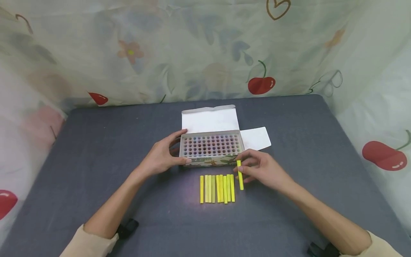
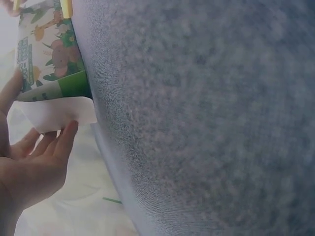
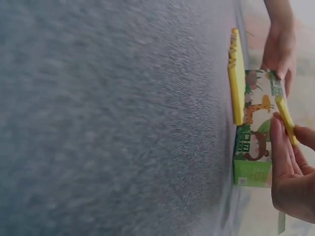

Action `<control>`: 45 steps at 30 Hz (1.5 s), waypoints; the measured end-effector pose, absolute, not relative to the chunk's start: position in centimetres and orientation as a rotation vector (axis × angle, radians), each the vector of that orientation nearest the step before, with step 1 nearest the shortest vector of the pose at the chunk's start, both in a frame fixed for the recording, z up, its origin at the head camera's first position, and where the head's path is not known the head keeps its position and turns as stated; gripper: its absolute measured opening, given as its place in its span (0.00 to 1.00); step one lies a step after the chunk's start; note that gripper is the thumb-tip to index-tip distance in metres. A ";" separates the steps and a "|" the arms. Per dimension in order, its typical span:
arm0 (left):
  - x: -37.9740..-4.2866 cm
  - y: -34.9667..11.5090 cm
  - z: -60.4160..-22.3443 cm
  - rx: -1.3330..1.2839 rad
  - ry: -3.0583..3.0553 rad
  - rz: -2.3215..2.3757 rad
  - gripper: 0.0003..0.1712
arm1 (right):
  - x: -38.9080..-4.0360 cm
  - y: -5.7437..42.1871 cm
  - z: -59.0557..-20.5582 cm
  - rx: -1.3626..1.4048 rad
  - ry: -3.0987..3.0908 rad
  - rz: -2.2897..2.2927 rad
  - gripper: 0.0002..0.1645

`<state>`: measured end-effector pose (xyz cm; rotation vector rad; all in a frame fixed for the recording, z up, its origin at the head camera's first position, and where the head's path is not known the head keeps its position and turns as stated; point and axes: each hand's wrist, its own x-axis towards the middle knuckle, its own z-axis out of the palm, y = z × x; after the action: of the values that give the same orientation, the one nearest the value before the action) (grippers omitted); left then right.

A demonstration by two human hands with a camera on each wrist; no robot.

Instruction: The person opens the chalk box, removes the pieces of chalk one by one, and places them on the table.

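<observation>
An open cardboard chalk box [image 1: 205, 162] with animal pictures on its front stands mid-table, its inside showing a grid of small round holes. My left hand [image 1: 158, 155] holds the box at its left end, thumb at the front corner and forefinger at the back. In the left wrist view its fingertips touch a white side flap [image 2: 56, 113]. Between thumb and fingers, my right hand [image 1: 264, 169] pinches a yellow chalk stick [image 1: 240, 178] in front of the box's right corner. Several yellow chalk sticks [image 1: 223, 189] lie side by side just in front of the box.
The box's white lid [image 1: 211, 119] is folded back behind it, and a white flap [image 1: 255, 138] sticks out to the right. A dark grey cloth covers the table [image 1: 112, 139]. Patterned curtains [image 1: 199, 46] hang behind and at both sides.
</observation>
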<state>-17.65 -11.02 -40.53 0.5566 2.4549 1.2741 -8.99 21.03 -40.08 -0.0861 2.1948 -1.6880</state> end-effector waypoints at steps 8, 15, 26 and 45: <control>-17.6 -11.2 -40.3 0.573 2.518 1.202 0.55 | -8.5 21.3 -41.4 -0.045 2.183 -1.674 0.19; -17.8 -11.3 -40.2 0.587 2.554 1.170 0.55 | -8.4 21.6 -42.5 -0.002 2.197 -1.674 0.18; -17.8 -11.3 -40.6 0.649 2.639 1.114 0.55 | -8.7 21.8 -43.6 -0.008 2.224 -1.639 0.15; -18.1 -11.0 -40.5 0.662 2.759 0.951 0.56 | -8.7 21.9 -44.1 -0.013 2.347 -1.535 0.11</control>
<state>-18.12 -11.01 -40.51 0.6616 2.7585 0.9512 -8.70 21.92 -44.07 -0.0127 2.3470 -1.5351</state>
